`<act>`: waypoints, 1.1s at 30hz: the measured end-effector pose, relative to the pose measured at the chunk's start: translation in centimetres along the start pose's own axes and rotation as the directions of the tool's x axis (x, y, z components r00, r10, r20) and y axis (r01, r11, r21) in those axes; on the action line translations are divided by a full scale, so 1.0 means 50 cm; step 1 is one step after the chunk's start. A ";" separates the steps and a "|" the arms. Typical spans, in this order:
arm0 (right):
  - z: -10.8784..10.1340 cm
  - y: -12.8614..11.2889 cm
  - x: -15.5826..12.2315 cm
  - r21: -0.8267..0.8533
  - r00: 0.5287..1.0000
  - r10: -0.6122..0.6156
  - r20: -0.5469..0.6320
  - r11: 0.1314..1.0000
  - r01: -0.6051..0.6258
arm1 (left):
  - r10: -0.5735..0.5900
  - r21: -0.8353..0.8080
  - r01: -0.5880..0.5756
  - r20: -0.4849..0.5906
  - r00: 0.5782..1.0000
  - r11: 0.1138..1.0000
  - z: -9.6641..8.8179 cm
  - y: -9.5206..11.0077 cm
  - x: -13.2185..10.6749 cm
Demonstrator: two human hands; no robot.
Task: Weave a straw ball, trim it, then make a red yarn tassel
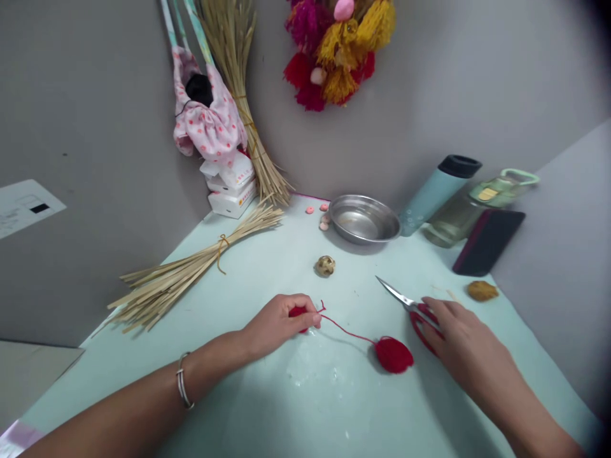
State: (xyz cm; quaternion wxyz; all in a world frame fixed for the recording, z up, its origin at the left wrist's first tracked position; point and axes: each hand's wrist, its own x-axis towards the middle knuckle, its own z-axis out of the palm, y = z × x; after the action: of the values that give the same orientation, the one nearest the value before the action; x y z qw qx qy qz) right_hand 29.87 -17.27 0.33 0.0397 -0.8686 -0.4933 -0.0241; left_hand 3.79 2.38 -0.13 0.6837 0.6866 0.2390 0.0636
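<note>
My left hand (286, 323) is closed on red yarn, a bundle of it showing inside the curled fingers. At the pinched fingertips a short tail with a small knot sticks out. From there a single red strand (346, 330) runs right to a small ball of red yarn (394, 355) on the table. My right hand (465, 340) has its fingers around the red handles of a pair of scissors (402, 298). The blades look closed and point to the upper left. A small woven straw ball (325, 266) lies beyond my left hand.
At the back stands a metal bowl (365, 219) beside pink beads (324, 222). A blue tumbler (436, 191), a green bottle (458, 213) and a phone (489, 243) lean at right, near mustard yarn (482, 291). Straw bundles (200, 267) and white boxes (233, 184) sit left.
</note>
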 end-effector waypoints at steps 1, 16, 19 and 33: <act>0.006 0.014 -0.002 -0.038 1.000 -0.004 0.014 0.999 0.005 | -0.001 0.007 0.001 -0.010 1.000 1.000 -0.001 0.001 0.000; -0.056 0.016 -0.036 0.222 0.970 -0.232 -0.077 0.944 0.244 | 0.066 -0.051 -0.072 -0.096 0.993 0.996 0.003 0.009 -0.008; -0.090 -0.019 -0.068 0.160 0.932 -0.353 -0.080 0.919 0.362 | 0.088 -0.049 -0.094 -0.108 0.990 0.994 0.000 0.009 -0.009; -0.039 -0.141 -0.097 -0.275 0.849 -0.512 -0.129 0.841 0.465 | 0.229 -0.170 -0.210 0.101 0.968 0.963 0.018 0.040 -0.043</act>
State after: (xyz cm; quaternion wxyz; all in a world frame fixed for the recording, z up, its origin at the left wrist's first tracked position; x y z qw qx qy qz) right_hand 21.33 -17.98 2.19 -0.0214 -0.7050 -0.6863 -0.1773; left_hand 2.79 0.76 2.28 0.7379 0.6550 0.1138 0.1166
